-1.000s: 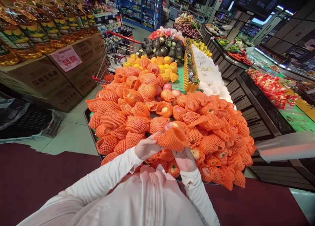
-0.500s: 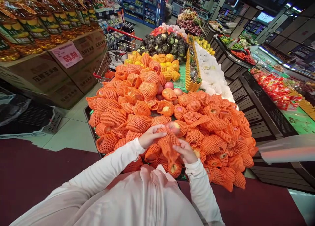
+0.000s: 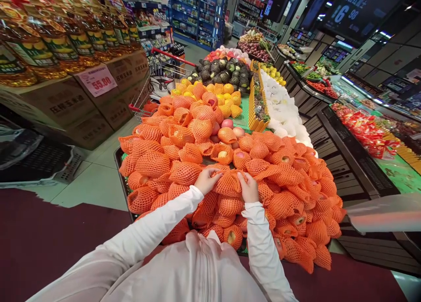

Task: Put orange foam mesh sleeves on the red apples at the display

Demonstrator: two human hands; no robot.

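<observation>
Between my hands is an orange foam net sleeve (image 3: pixel 228 184), stretched wide over the front of the pile. My left hand (image 3: pixel 206 181) pinches its left edge, and my right hand (image 3: pixel 249 188) grips the right edge between thumb and fingers. The sleeve looks bulged, but whatever fruit is inside is hidden by the netting. Around and below my hands lie many apples in matching orange nets, such as a netted apple (image 3: pixel 233 236) near my jacket. A few bare apples (image 3: pixel 227 124) sit farther back.
Netted yellow fruit (image 3: pixel 226 101) and dark fruit in black nets (image 3: pixel 223 72) lie behind the apples. A yellow divider (image 3: pixel 258 96) separates them from white-wrapped fruit (image 3: pixel 283 104). A shopping cart (image 3: pixel 144 94) stands at left, near boxes (image 3: pixel 66 101) topped with oil bottles (image 3: pixel 36 52).
The bare apple that showed at my fingers no longer shows. The hanging net is now spread between my hands, which have moved slightly forward onto the pile.
</observation>
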